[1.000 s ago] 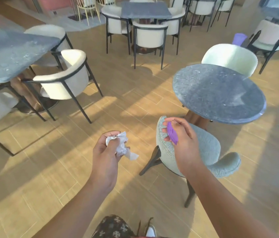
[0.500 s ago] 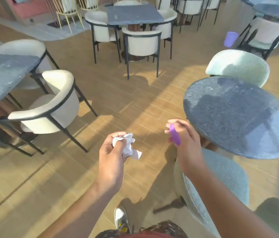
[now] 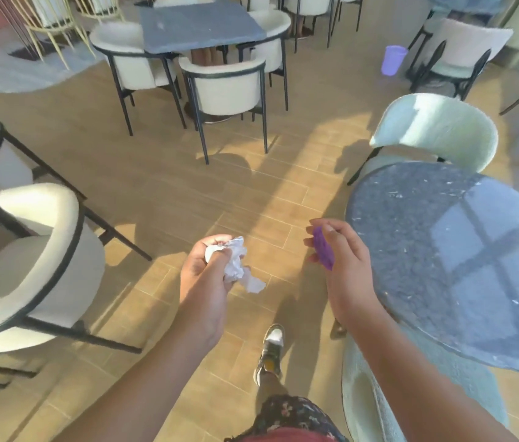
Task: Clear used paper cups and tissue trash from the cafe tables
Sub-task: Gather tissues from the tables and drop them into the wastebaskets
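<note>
At frame centre, the left hand grips a crumpled tissue; the right hand pinches a purple piece beside the round table at right.

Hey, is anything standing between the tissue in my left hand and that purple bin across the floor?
Nothing visible. Bare floor runs from the tissue in the left hand to the purple bin; the green chair and round table sit right of that line.
</note>
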